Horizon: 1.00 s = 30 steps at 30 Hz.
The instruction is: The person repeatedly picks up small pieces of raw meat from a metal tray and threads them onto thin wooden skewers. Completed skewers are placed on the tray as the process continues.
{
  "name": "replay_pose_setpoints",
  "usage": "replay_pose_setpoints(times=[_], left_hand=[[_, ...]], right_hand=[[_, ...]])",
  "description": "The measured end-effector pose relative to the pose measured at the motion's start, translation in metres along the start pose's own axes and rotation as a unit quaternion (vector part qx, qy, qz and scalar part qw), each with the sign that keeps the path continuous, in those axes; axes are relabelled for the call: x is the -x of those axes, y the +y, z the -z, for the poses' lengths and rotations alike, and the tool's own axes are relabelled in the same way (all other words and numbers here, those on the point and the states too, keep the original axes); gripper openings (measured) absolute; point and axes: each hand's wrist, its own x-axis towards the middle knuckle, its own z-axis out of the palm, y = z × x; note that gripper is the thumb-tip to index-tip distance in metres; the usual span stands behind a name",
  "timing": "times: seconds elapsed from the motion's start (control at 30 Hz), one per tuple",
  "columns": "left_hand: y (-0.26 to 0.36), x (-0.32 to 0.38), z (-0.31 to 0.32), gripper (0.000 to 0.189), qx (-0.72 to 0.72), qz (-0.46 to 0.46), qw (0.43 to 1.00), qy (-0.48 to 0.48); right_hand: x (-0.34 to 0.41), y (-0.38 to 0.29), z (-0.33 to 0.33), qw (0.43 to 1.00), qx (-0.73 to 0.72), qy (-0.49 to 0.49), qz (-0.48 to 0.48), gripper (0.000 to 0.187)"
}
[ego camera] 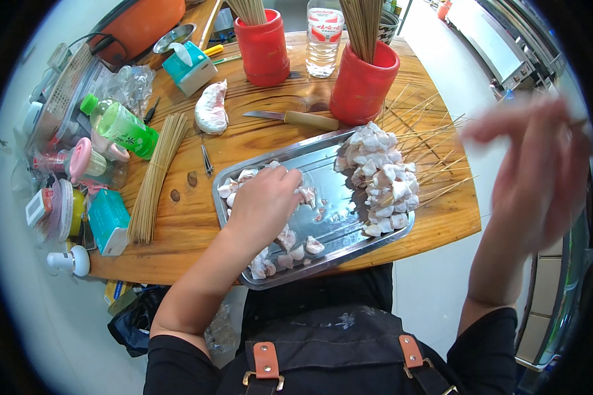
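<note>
My left hand [269, 200] reaches down into the left part of a metal tray [326, 264], its fingertips hidden among pieces of raw, pale meat [286, 237]; whether it grips one is not visible. My right hand [536, 158] is raised off the table's right side, blurred, with its hold unclear. Skewers threaded with similar meat [390, 182] lie piled at the tray's right end, their bare bamboo sticks [440, 173] pointing right over the tray's rim. More loose pieces lie along the tray's left and near sides.
Behind the tray lie a knife [296, 118] and a white, lumpy piece [211, 108]. Two red containers [365, 84] of bamboo sticks flank a water bottle [323, 44]. Left are a bundle of skewers [158, 182], tweezers [207, 160], tissue boxes [107, 222] and a green bottle [123, 128].
</note>
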Motion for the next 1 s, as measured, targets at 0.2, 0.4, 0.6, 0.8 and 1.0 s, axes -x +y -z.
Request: replay_pose_setpoints(times=[0.2,0.4,0.6,0.8,1.0], left_hand=[[-0.004,0.017,0.011,0.013,0.534,0.244,0.809,0.032],[0.000,0.037,0.014,0.010,0.838,0.249,0.486,0.032],[0.007,0.040,0.012,0.017,0.863,0.230,0.449,0.007],[0.013,0.036,0.015,0.023,0.852,0.247,0.461,0.014],[0.022,0.039,0.022,0.028,0.778,0.249,0.576,0.033]], right_hand=[[0.118,-0.035,-0.065,0.755,-0.432,-0.141,-0.473,0.014],[0.138,-0.034,-0.076,0.938,-0.169,-0.003,-0.302,0.023],[0.146,-0.037,-0.085,0.938,-0.076,-0.142,-0.307,0.016],[0.149,-0.038,-0.086,0.935,-0.086,-0.146,-0.312,0.016],[0.151,-0.041,-0.091,0.922,-0.123,-0.132,-0.342,0.016]])
